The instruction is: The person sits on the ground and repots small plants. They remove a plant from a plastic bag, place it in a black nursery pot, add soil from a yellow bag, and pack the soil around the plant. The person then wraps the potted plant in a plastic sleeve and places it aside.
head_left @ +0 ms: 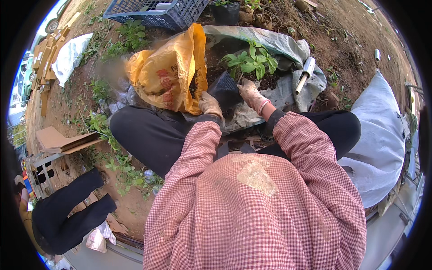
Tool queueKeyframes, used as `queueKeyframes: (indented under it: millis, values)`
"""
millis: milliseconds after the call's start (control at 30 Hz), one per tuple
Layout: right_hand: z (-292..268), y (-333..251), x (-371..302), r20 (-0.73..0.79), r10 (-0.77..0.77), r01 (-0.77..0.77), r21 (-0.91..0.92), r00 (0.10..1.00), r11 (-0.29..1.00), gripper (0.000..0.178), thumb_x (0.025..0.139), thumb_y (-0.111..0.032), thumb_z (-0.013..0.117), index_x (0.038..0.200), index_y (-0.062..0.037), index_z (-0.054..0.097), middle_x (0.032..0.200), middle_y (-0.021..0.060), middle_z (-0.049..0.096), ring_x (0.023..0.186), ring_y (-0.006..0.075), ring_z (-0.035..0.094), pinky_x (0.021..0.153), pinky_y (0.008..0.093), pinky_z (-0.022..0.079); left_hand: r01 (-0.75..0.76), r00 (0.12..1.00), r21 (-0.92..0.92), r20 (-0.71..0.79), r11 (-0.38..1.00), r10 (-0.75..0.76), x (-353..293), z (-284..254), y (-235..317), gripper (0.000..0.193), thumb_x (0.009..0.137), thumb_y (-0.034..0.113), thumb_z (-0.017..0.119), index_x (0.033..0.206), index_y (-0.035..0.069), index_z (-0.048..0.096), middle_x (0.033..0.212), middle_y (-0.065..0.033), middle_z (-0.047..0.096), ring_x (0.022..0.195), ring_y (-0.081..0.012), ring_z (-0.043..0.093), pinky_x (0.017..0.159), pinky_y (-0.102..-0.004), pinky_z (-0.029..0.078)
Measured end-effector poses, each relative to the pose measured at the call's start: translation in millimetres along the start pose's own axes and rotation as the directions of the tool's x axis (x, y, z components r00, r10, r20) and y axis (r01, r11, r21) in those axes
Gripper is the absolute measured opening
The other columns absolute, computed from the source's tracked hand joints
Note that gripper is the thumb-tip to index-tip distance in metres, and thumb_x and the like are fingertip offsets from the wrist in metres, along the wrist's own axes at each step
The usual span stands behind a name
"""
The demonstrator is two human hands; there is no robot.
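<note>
A black plastic plant pot (225,91) is tilted between my two gloved hands, low over a soil-covered sheet. My left hand (210,105) is closed on its left side, next to the mouth of an orange-yellow plastic bag (166,74). On the other side my right hand (253,95) is closed at the pot's edge, and its fingertips are partly hidden. Just beyond that hand is a leafy green seedling (253,62); where its stem is rooted cannot be made out. A tool with a pale handle and grey metal head (306,74) lies on the grey-white woven sheet (288,45) to the right.
A blue plastic crate (159,15) stands at the far left, with another black pot (226,12) beside it. A large white sack (378,139) bulges at my right. Cardboard (65,138) and weeds (101,121) lie left. Another person's dark-clothed legs (72,211) show lower left.
</note>
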State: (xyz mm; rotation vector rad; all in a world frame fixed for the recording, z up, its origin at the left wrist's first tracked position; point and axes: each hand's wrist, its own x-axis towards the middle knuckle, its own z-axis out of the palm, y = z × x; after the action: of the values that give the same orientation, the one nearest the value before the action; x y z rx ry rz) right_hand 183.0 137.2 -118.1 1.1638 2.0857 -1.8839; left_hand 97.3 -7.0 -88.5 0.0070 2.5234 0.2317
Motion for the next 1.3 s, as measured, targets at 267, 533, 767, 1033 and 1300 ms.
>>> queueKeyframes:
  millis: [267, 533, 767, 1033, 1300]
  values:
    - [-3.1, 14.6, 7.2, 0.306, -0.335, 0.411, -0.857, 0.891, 0.312, 0.054, 0.084, -0.008, 0.068, 0.136, -0.0168, 0.056, 0.122, 0.0072, 0.068, 0.112, 0.0259, 0.064, 0.096, 0.0305, 0.048, 0.049, 0.964, -0.892, -0.075, 0.449, -0.254, 9.8, -3.7, -7.7, 0.06, 0.1, 0.05, 0.049, 0.114, -0.006, 0.065, 0.118, -0.0242, 0.066, 0.112, -0.0322, 0.064, 0.092, -0.0336, 0.049]
    - [-5.9, -18.0, -0.3, 0.108, 0.101, -0.142, 0.501, 0.989, 0.854, 0.031, 0.088, -0.009, 0.066, 0.119, -0.004, 0.064, 0.107, 0.0084, 0.07, 0.094, 0.0198, 0.067, 0.083, 0.0308, 0.053, 0.05, 0.99, -0.923, -0.004, 0.381, -0.141, 36.4, -0.5, -24.9, 0.057, 0.097, 0.05, 0.057, 0.113, -0.004, 0.066, 0.105, -0.0167, 0.071, 0.094, -0.026, 0.067, 0.085, -0.0341, 0.053]
    - [-27.2, -40.0, -0.1, -0.081, 0.081, -0.022, 0.563, 0.993, 0.826, 0.033, 0.09, -0.01, 0.069, 0.12, 0.0016, 0.063, 0.109, 0.0096, 0.07, 0.094, 0.0218, 0.065, 0.084, 0.0347, 0.052, -0.185, 0.975, -0.867, -0.22, 0.463, -0.021, 32.6, -15.4, -37.1, 0.047, 0.094, 0.046, 0.066, 0.077, 0.002, 0.069, 0.064, -0.0005, 0.06, 0.057, -0.0146, 0.05, 0.057, -0.0292, 0.041]
    - [-49.1, -43.7, 27.6, -0.306, -0.045, 0.124, 0.243, 0.951, 0.962, 0.035, 0.088, -0.015, 0.072, 0.118, 0.0005, 0.065, 0.105, 0.0097, 0.07, 0.093, 0.0217, 0.063, 0.086, 0.0344, 0.051, -0.093, 0.972, -0.834, -0.195, 0.544, -0.133, 38.4, -12.9, -54.2, 0.042, 0.09, 0.042, 0.072, 0.08, 0.001, 0.068, 0.07, -0.0074, 0.066, 0.058, -0.0204, 0.054, 0.061, -0.0334, 0.044]
    - [-50.6, -24.8, 51.3, -0.3, -0.033, 0.096, 0.198, 0.954, 0.975, 0.046, 0.09, -0.028, 0.072, 0.124, 0.0008, 0.06, 0.116, 0.0109, 0.066, 0.11, 0.0214, 0.059, 0.098, 0.0342, 0.044, -0.558, 0.632, -0.015, -0.655, 0.83, 0.413, -2.6, -41.0, -33.0, 0.04, 0.083, 0.008, 0.065, 0.121, 0.003, 0.055, 0.114, -0.0193, 0.057, 0.109, -0.0379, 0.056, 0.096, -0.0457, 0.046]
